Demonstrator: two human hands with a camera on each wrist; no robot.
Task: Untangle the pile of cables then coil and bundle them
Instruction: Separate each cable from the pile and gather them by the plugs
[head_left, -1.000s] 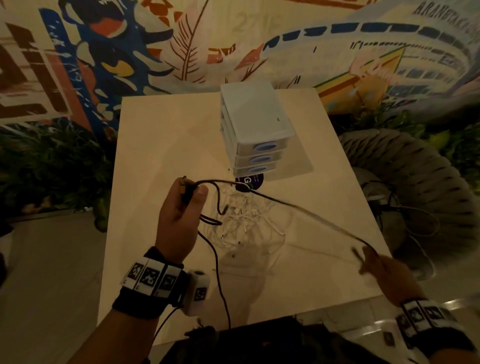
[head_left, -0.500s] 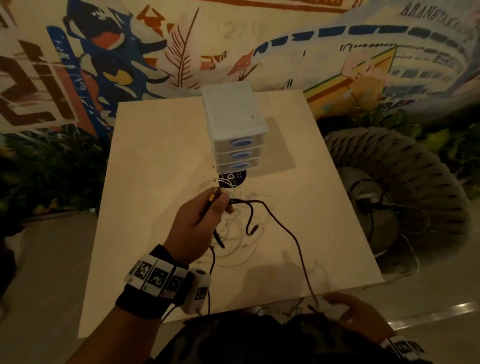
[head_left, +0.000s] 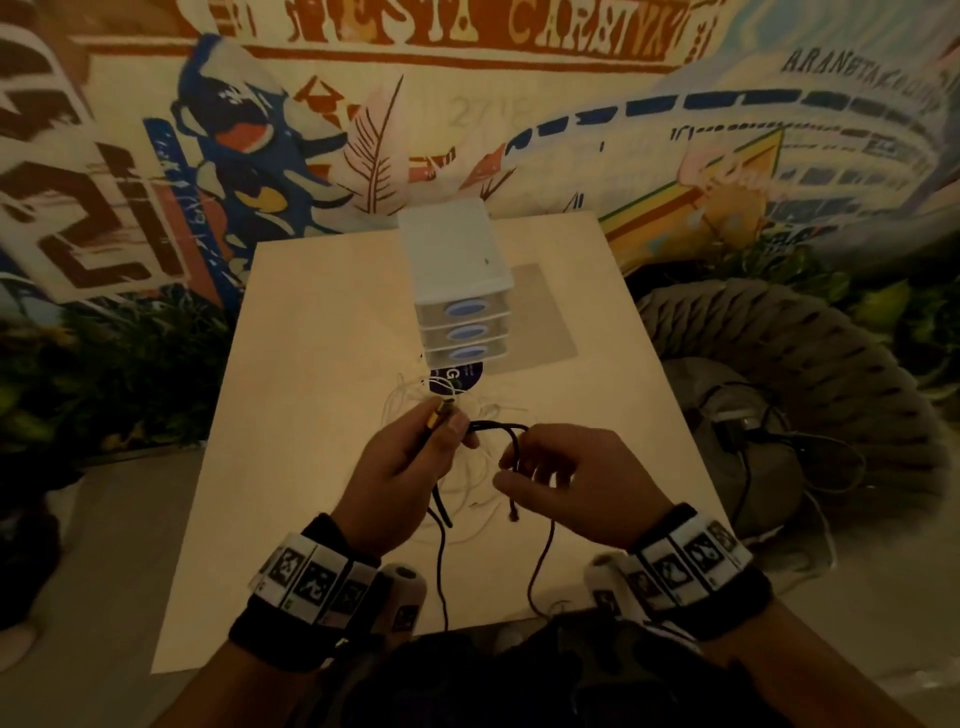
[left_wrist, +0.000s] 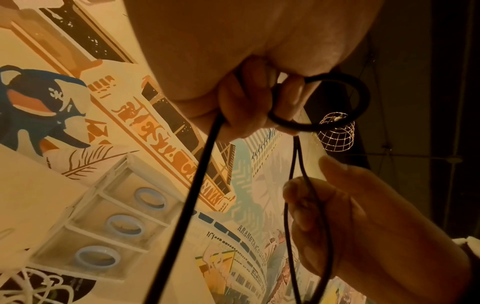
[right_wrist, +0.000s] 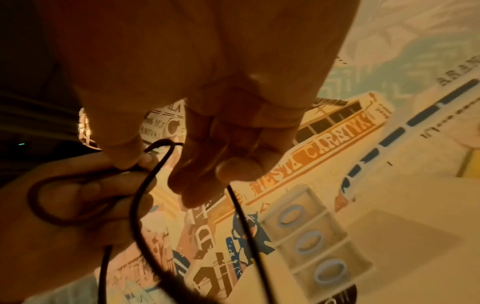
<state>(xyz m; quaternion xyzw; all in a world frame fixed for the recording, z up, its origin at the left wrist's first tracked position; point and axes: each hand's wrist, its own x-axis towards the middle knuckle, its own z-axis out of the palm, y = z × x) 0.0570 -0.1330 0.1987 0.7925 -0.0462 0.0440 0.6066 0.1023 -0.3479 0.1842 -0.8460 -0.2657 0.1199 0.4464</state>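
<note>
A thin black cable (head_left: 440, 561) hangs between both hands above the table (head_left: 311, 322). My left hand (head_left: 410, 467) grips it near its gold-tipped plug (head_left: 439, 415), with a small loop (left_wrist: 361, 102) sticking out of the fist. My right hand (head_left: 561, 478) pinches the cable's bend (head_left: 514, 447) just to the right, and a strand (right_wrist: 244, 230) drops from its fingers. Two lengths dangle toward my lap. A tangle of white cables (head_left: 467, 499) lies on the table under the hands.
A white three-drawer organiser (head_left: 457, 291) with blue handles stands mid-table behind the cables. A round dark label (head_left: 457, 376) lies at its foot. A woven chair (head_left: 810, 395) holding more dark cables sits to the right. A painted mural wall (head_left: 467, 114) lies beyond.
My right hand came up from the table's near right edge to the cable beside my left hand. The long stretched length of black cable is now gathered into short hanging loops.
</note>
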